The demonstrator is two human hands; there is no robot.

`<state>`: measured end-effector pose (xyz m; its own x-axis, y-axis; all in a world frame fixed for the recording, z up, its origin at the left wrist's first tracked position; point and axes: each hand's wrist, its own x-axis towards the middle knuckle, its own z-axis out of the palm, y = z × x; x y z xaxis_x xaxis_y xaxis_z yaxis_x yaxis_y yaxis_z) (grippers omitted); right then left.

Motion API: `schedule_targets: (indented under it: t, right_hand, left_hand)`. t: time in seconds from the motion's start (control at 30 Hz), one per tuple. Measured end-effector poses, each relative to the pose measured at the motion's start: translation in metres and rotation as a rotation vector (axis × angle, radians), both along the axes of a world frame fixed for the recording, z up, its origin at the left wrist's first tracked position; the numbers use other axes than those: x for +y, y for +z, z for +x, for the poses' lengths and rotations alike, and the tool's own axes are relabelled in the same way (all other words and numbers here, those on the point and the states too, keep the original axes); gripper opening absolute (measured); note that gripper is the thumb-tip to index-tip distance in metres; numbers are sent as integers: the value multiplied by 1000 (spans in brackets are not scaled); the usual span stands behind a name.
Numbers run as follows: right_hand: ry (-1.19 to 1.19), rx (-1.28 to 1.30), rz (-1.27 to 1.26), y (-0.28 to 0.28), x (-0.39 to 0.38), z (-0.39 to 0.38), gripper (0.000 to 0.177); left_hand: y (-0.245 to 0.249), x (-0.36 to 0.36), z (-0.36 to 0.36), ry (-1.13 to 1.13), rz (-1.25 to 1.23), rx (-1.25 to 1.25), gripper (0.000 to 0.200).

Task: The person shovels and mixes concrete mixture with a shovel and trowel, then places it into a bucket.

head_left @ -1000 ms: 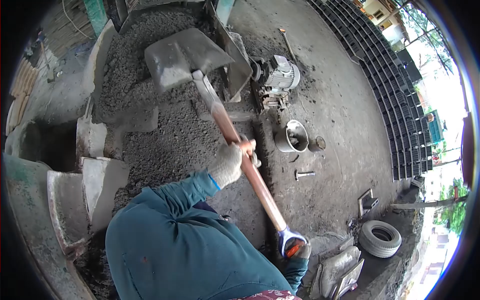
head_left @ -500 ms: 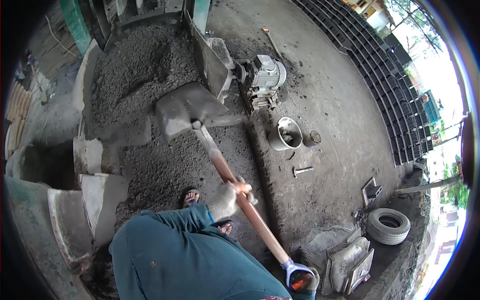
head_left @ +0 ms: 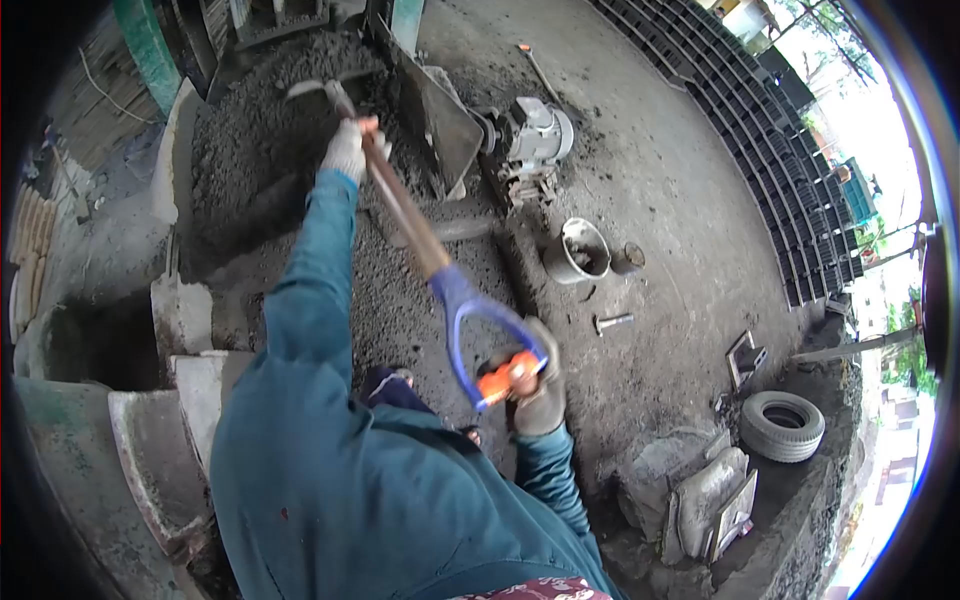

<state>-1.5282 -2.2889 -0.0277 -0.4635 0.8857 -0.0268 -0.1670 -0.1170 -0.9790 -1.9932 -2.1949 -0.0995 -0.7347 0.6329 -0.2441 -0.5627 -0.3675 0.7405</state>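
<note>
The brown-shafted, blue-handled shovel [head_left: 412,222] had swung forward to eleven o'clock, its blade [head_left: 306,89] apparently entering the dark-grey gravelly heap [head_left: 245,145]; the white-gloved left hand [head_left: 346,149] clasped its shaft, the gloved right hand [head_left: 538,395] its orange grip [head_left: 494,385].

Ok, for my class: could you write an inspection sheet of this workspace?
Surface: grey floor, dark crumbs scattered near the motor.
Job's things: shovel, its blade at the gritty mix; depth unclear.
Clutter: bucket, hammer, tyre.
Grips: left grip closed round the shaft; right grip closed on the blue handle.
Cables: thin line at upper left, possibly cord; otherwise nothing seen.
Surroundings: dark stacked rows along the right.
</note>
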Motion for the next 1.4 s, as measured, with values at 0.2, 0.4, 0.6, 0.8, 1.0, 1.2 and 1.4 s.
schedule_targets:
  t: [0.2,0.4,0.6,0.8,1.0,1.2,1.4]
  right_hand:
    - [-284,145,566,147,31,160,55]
    - [-1192,-837,1623,218,105,257,36]
    - [-871,379,1426,359,174,272,41]
    - [-726,151,1742,393,149,66,31]
    - [-560,14,1945,347,88,-70,21]
    - [-616,-232,1916,232,110,-62,20]
    - [-582,-345,1371,54,207,-31,18]
  left_hand:
    - [103,-37,145,-306,413,-438,38]
    - [109,-49,262,-486,674,-608,50]
    - [78,-66,314,-717,978,154,67]
    - [87,-115,280,-332,1012,183,80]
    - [87,-103,76,53,892,-275,77]
    - [14,-59,-19,-66,744,-382,59]
    - [28,-9,-57,148,345,-508,32]
